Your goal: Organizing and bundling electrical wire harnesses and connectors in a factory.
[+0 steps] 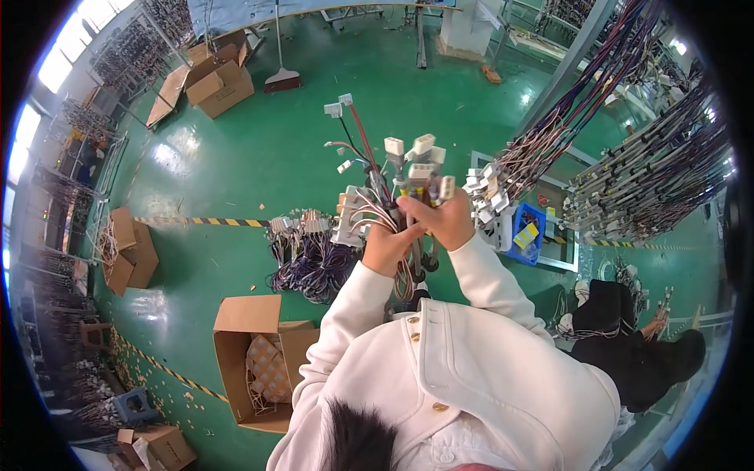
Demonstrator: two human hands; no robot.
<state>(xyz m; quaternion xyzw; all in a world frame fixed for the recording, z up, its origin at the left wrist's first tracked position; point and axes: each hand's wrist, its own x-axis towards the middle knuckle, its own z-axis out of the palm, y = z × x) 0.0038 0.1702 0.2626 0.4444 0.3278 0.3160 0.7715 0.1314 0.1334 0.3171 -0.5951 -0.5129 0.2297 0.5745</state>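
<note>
I hold a bundle of wire harnesses (390,182) upright in front of my chest, its white plastic connectors fanning out at the top. My left hand (389,245) grips the red, white and grey wires from below. My right hand (445,222) closes around the same bundle just under the connectors. Both sleeves are white. Loose ends of the wires hang down toward my coat.
A pile of purple and dark harnesses (308,259) lies on the green floor. An open cardboard box (255,361) stands at my left. Racks of hanging harnesses (652,177) fill the right, with a blue bin (525,235) below. Another person (640,345) crouches at the right.
</note>
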